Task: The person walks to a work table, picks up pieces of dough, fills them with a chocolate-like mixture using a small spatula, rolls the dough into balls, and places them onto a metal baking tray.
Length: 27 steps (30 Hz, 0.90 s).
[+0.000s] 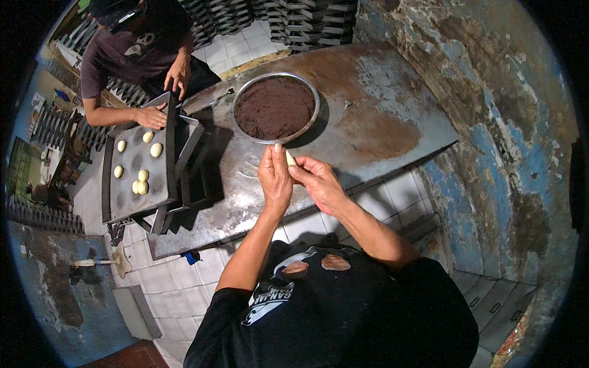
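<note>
Above the table's near edge, my two hands meet around a small piece of pale dough (290,159). My left hand (275,178) is closed on it, and the dough shows between that hand and the fingers of my right hand (319,184), which pinch its near side. The rest of the piece is hidden by my fingers. Just beyond my fingertips stands a round metal bowl (314,127) holding dark brown crumbly filling (274,108).
A metal tray (126,178) with several pale dough balls (143,175) rests at the left on stacked trays. Behind it a co-worker (138,61) has both hands at its far side. A small metal tool (348,104) lies on the worn table (392,92), right of the bowl.
</note>
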{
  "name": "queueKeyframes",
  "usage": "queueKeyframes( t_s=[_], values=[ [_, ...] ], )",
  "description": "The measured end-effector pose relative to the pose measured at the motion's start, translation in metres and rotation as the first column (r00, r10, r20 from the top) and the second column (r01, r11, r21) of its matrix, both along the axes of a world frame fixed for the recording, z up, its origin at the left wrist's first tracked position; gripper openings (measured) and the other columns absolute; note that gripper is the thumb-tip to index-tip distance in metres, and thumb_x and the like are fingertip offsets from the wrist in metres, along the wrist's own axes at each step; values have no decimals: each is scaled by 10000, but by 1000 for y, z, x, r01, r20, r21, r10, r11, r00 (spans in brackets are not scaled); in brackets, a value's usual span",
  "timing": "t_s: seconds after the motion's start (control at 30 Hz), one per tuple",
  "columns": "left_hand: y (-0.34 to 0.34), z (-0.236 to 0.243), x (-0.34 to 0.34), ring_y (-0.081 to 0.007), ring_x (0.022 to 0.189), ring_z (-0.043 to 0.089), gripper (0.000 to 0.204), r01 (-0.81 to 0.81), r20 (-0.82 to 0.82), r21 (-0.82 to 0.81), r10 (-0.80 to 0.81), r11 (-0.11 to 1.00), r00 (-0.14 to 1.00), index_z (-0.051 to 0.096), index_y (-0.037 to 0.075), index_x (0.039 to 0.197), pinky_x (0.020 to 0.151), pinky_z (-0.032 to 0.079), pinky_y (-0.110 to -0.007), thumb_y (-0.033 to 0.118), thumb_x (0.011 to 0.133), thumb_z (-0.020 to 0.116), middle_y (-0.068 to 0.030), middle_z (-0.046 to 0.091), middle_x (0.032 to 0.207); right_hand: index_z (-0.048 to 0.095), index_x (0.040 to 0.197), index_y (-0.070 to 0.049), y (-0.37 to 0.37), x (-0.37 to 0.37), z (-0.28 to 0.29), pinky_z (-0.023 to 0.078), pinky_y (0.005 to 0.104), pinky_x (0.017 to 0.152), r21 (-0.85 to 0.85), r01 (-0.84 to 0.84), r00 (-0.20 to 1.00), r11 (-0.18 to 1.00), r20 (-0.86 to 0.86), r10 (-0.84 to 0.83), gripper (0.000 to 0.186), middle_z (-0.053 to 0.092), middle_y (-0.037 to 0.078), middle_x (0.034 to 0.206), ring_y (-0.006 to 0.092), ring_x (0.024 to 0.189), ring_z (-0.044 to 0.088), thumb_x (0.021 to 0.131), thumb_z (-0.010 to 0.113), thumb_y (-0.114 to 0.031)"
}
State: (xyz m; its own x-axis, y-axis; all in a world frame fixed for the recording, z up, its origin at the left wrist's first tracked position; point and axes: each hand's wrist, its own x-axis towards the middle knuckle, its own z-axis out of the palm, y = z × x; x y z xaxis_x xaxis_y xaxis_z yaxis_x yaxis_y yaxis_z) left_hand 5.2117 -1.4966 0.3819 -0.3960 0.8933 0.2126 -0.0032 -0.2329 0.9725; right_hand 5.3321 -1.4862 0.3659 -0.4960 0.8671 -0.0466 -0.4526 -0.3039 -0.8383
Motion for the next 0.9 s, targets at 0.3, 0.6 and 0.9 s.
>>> queueKeyframes(
  t_s=[0.3, 0.6, 0.9],
  values=[
    [-10, -124, -22, -161, 1052, 588, 473, 172, -39, -533, -227, 829, 973, 456, 50, 1439, 886, 477, -287, 148, 992, 577, -98, 619, 1201, 715, 1036, -84, 22, 12, -61, 504, 337, 816, 582, 103, 800, 807, 434, -415, 147, 666, 113, 931, 247, 898, 656, 902, 686, -136],
    [64, -109, -30, -148, 986, 651, 491, 553, 539, -352, -320, 755, 779, 490, 49, 1383, 859, 524, -292, 22, 917, 641, -83, 697, 1112, 684, 946, -52, 216, 65, -150, 531, 378, 751, 530, 217, 462, 820, 684, -564, 139, 701, 149, 842, 282, 778, 681, 846, 706, -146],
    [112, -88, -124, -189, 1109, 644, 612, 394, 345, -356, -273, 847, 898, 457, 56, 1339, 993, 492, -315, -92, 811, 728, -121, 696, 1154, 607, 1001, 49, 345, 83, -278, 535, 497, 837, 354, 93, -315, 931, 897, -310, 352, 686, 256, 1061, 425, 995, 675, 769, 753, -171]
  ],
)
